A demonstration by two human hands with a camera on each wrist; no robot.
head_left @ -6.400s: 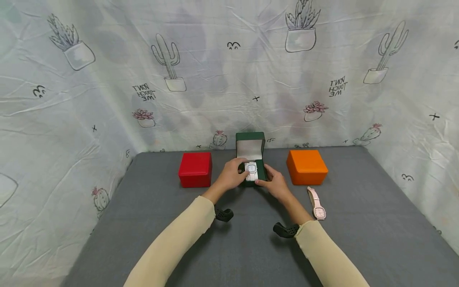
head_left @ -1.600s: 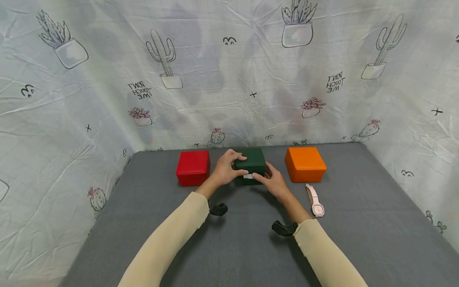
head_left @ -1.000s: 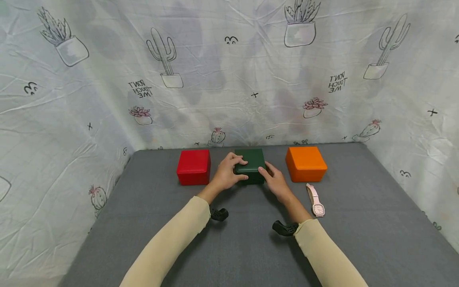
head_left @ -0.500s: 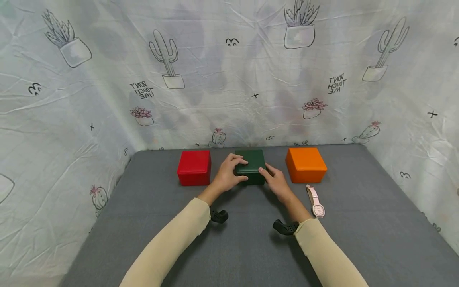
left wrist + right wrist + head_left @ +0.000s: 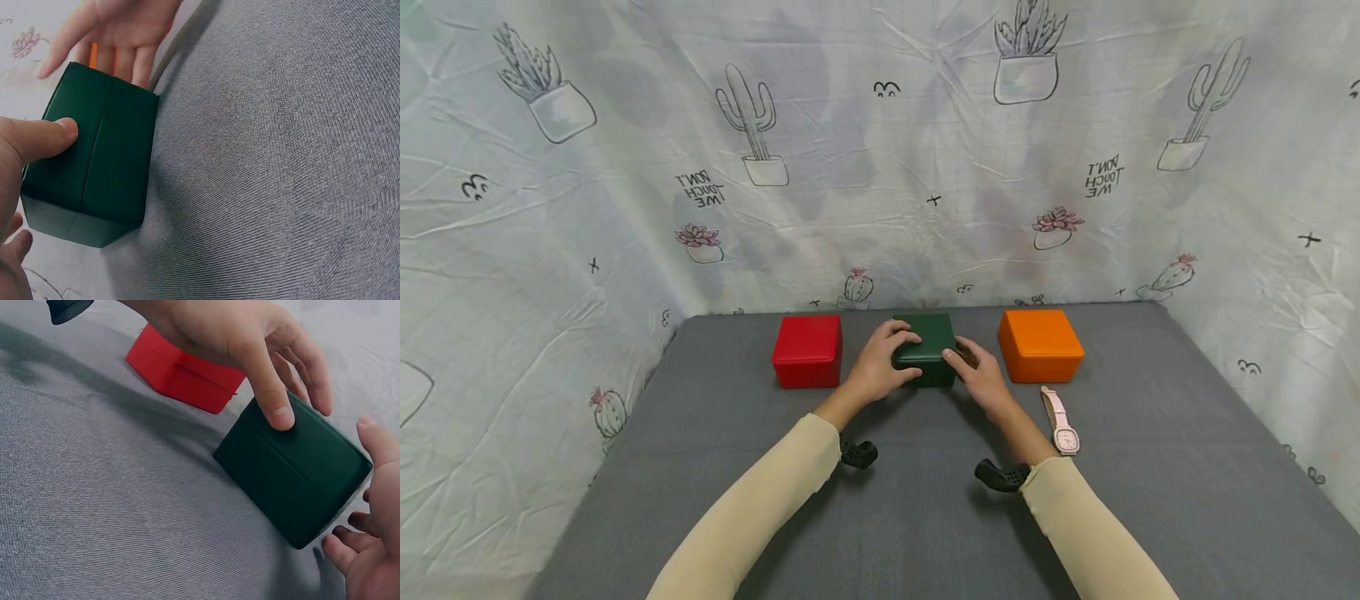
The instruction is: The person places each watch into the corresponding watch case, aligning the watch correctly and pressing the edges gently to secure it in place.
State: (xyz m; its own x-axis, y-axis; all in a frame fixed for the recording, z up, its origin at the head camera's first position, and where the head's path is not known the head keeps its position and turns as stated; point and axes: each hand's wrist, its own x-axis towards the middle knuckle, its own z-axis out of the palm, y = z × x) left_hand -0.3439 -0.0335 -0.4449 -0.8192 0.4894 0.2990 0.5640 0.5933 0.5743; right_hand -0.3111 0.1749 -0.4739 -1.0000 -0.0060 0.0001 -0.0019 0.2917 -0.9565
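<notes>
A green watch box (image 5: 923, 337) with its lid down stands at the back middle of the table. My left hand (image 5: 874, 365) holds it from the left: in the right wrist view the thumb presses the front face while the fingers reach over the top. Beside the box's right end is my right hand (image 5: 985, 379), fingers loosely extended. A small gap separates its thumb (image 5: 375, 439) from the box in the right wrist view. Whatever lies inside the box is hidden.
A red box (image 5: 807, 352) stands left of the green one, an orange box (image 5: 1041, 346) to its right. A pink wristwatch (image 5: 1063, 427) lies on the grey tabletop (image 5: 917, 517) before the orange box. A patterned cloth (image 5: 835, 208) hangs behind.
Earlier the green box stood open with a pale watch on a cushion, both hands at it; its lid has since come down. Just now the right hand has eased slightly rightward from the box.
</notes>
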